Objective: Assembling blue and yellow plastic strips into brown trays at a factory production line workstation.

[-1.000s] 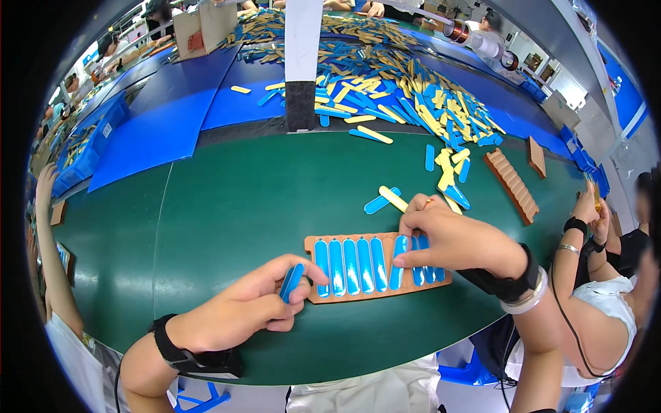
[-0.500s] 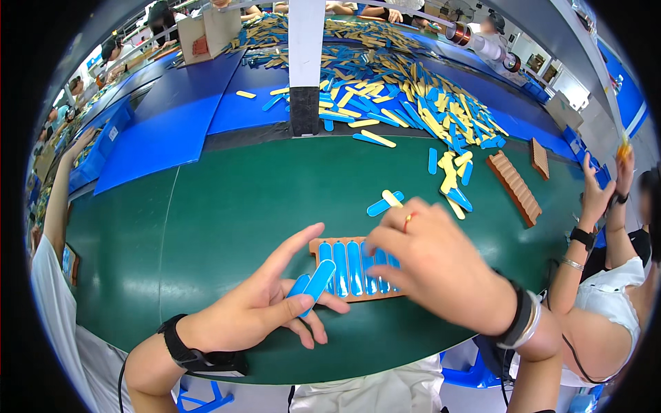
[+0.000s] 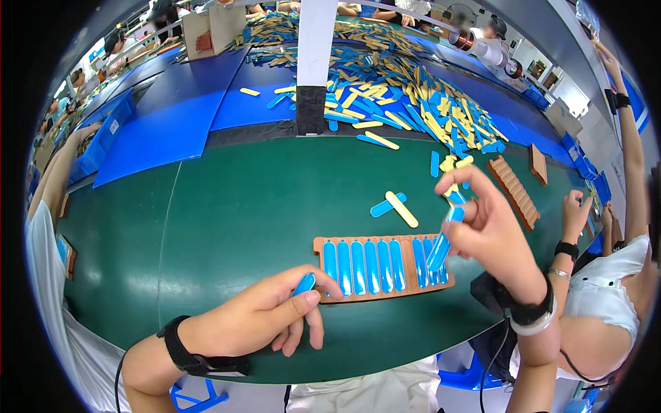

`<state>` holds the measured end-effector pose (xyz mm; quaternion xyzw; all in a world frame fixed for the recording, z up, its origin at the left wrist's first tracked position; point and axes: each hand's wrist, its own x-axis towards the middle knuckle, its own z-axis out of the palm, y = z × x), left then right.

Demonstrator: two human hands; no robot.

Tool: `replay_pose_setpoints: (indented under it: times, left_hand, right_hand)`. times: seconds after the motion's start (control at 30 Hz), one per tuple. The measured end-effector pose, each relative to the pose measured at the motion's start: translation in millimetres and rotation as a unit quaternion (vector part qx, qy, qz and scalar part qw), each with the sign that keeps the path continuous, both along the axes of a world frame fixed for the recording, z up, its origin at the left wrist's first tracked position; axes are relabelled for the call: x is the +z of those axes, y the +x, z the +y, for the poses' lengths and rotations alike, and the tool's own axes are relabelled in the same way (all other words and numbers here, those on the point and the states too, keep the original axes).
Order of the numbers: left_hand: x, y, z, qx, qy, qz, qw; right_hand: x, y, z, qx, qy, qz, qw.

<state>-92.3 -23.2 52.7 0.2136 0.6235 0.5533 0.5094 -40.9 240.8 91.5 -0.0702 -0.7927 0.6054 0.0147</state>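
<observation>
Here, left hand point(image 3: 255, 320) fingers pinching blue strip point(image 3: 303, 283); right hand point(image 3: 490, 230) fingers pinching blue strips point(image 3: 441, 248) over brown tray point(image 3: 382, 292).

The blue sticks point(image 3: 441, 248) I hold look like glossy, smooth plastic. The slotted tray point(image 3: 385, 292) looks like matt brown wood or fibreboard. The green tabletop point(image 3: 241, 206) is smooth with a slight sheen.

Left of the slotted tray point(image 3: 383, 297) you had open green mat point(image 3: 227, 213); loose sticks point(image 3: 394, 206) lay behind it.
</observation>
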Motion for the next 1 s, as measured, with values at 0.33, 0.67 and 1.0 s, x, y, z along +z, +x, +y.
replay_pose_setpoints:
  times: [0.33,0.67,1.0]
  left_hand:
    - [-3.7,-7.9,2.0,0.028,-0.017,0.001,0.999]
    - [-3.5,-8.3,4.1,0.027,-0.034,-0.002,0.999]
    - [-2.1,-6.2,1.4,-0.017,-0.063,0.04,0.997]
  right_hand:
    - [-52.9,31.8,6.8,0.069,0.463,0.358,0.808]
    - [-52.3,56.4,6.4,0.142,0.562,0.198,0.79]
    - [-41.5,26.7,6.7,0.138,0.437,0.121,0.88]
